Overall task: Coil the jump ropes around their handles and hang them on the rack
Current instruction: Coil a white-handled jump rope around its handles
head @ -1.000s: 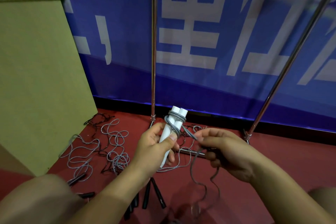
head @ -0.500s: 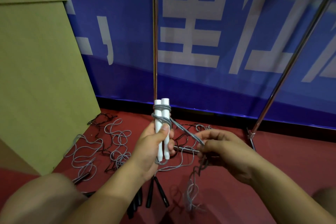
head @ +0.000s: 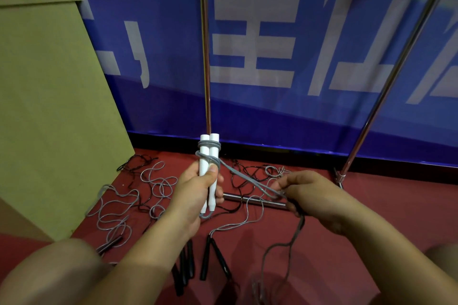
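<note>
White handles point(head: 209, 168), gray rope point(head: 244, 179), no containers.

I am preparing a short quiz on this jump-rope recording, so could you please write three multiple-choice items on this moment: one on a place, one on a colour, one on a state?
1. Where do the black handles lie?
A. on the red floor, below the hands
B. on the cardboard sheet
C. hung on the rack

2. What colour are the two handles in the left hand?
A. black
B. white
C. red

3. How is the grey cord between the handles and the right hand?
A. cut through
B. lying slack on the floor
C. stretched between them

Answers:
1 A: they rest on the floor near the lower edge of the view.
2 B: both are plainly white, held upright side by side.
3 C: it runs in straight strands from the wraps to the pinching fingers.
</note>
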{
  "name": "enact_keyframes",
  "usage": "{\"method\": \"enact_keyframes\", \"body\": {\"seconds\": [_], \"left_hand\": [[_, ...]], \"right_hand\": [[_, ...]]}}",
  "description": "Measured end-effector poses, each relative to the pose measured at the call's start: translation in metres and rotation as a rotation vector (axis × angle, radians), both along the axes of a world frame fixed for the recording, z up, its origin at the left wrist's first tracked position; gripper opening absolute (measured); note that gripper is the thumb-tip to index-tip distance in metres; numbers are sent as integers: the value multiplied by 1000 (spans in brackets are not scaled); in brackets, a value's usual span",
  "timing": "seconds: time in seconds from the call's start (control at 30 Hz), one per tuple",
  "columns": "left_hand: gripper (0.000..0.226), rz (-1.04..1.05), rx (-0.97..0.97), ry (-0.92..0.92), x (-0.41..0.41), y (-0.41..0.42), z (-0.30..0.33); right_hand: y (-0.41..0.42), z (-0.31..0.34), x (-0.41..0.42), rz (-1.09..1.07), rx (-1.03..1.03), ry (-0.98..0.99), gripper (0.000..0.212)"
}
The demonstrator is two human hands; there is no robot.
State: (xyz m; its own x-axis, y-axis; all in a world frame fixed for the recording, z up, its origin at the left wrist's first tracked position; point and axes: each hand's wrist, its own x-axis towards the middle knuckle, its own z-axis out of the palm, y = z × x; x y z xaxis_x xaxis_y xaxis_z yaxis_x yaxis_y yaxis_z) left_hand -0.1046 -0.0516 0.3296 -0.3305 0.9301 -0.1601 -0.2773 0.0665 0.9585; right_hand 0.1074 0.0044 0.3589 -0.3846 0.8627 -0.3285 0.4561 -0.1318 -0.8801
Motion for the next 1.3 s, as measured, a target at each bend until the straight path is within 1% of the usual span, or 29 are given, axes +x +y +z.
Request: {"method": "enact_keyframes", "body": {"seconds": [0.03,0.1,0.13,0.2,0.27,0.33,0.4,0.5,0.57,0.63,0.7,0.77,0.83,0.93,1.07,1.13,1.2,1.3], "left_hand": [[12,5,-21,22,0,1,-1],[12,12,-56,64,-1,2,-3],[12,9,-68,82,-1,3,-3],[12,-4,-87,110,-1,3,-4],[12,-19,-98,135,-1,3,-3],[12,-24,-106,197,-1,4,-3],[14,-19,-99,312,1,4,-4],[20,-24,-71,577,2,4,-7],[20,-47,-58,761,2,2,-10],[16,-74,-59,914,1,1,-13],[12,-137,-80,1017,2,1,-16],[13,-226,-100,1086,4,0,-18],[14,-315,-112,1125,7,-2,-17],[7,-437,-112,1156,11,-5,-14],[7,-589,-69,1174,10,-10,-13],[7,-647,-42,1176,9,-12,-13],[14,-683,-24,1168,8,-13,-12],[26,-747,-6,1155,7,-14,-9]], "right_hand": [[1,1,1,4,0,17,38],[0,6,1,29,-13,59,31],[0,9,1,63,-17,70,25],[-2,11,3,136,-9,68,23],[-4,11,4,178,69,22,23],[-4,10,4,217,199,-40,30],[-5,7,5,252,310,-66,39],[-8,3,5,303,411,-60,45],[-11,2,5,295,421,-10,44],[-12,3,5,288,429,48,45],[-13,4,4,300,451,82,45],[-14,4,2,279,453,107,43],[-11,2,-2,215,459,104,39],[-5,0,-5,134,486,62,32],[-4,-5,-6,199,503,-48,39],[-5,-6,-7,223,508,-63,36],[-7,-6,-8,210,531,-71,34],[-6,-7,-7,166,640,-150,35]]}}
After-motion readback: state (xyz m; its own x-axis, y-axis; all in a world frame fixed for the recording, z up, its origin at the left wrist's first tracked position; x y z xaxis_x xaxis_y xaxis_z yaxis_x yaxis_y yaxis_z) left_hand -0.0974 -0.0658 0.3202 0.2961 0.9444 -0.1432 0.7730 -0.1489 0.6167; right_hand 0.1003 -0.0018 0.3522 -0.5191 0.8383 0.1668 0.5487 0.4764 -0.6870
